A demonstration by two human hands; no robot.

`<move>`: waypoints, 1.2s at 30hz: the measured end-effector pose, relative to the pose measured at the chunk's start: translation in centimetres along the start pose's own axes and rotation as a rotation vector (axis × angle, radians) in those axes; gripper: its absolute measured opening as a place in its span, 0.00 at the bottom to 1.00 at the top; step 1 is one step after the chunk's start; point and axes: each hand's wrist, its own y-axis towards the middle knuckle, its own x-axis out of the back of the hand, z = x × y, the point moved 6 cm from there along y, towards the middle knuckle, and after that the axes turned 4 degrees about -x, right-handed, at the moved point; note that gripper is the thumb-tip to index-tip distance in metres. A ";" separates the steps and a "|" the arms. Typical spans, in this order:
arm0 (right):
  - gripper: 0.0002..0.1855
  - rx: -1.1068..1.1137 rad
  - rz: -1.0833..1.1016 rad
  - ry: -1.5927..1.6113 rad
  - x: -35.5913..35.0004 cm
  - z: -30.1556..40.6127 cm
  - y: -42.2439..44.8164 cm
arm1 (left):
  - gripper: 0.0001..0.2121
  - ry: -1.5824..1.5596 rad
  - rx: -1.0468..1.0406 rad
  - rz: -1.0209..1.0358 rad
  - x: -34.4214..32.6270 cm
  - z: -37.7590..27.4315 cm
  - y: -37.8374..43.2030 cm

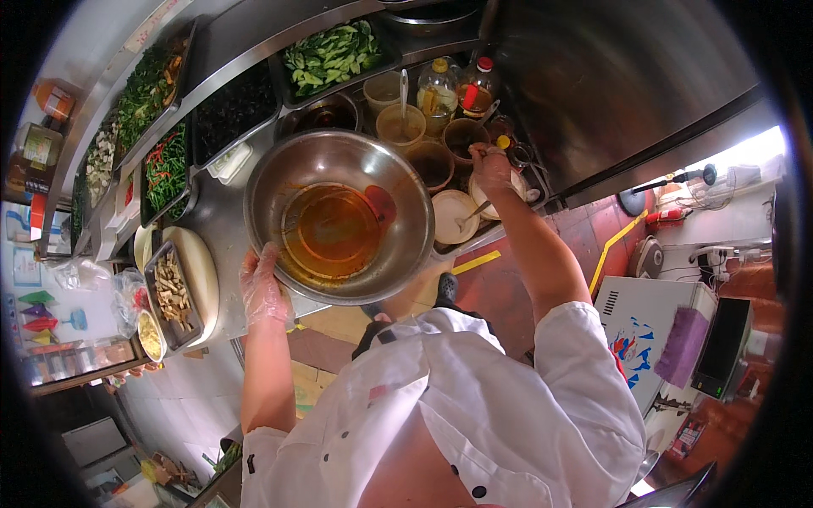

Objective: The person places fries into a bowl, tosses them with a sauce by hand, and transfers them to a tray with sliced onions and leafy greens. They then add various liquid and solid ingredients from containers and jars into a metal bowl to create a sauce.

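A large steel mixing bowl (406, 254) with reddish-orange oily liquid in its bottom is before me. My left hand (265, 289), in a clear plastic glove, grips the bowl's near left rim. My right hand (492, 168), gloved too, is over the seasoning containers to the right, above a white tub (516, 184); whether its fingers hold anything is not plain. Close by stand a brown tub with a spoon (465, 140), a white tub of pale contents with a spoon (455, 217) and a brown tub (432, 165).
Behind the bowl are trays of sliced green vegetable (330, 57), black fungus (235, 111) and green and red chillies (166, 171). Bottles of liquid (437, 95) stand behind the tubs. At left, a tray of tan pieces (173, 292) rests on a round board (206, 279).
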 end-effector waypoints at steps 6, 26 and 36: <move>0.14 -0.149 -0.190 -0.113 4.6 -0.4 1.5 | 0.12 0.070 -0.046 0.063 0.1 0.1 0.3; 0.08 0.387 0.120 0.347 4.1 20.8 -20.9 | 0.14 0.014 -0.071 0.141 0.4 0.2 0.8; 0.14 -0.324 0.005 0.600 3.7 9.0 -11.0 | 0.12 0.087 -0.053 0.053 0.5 0.4 0.7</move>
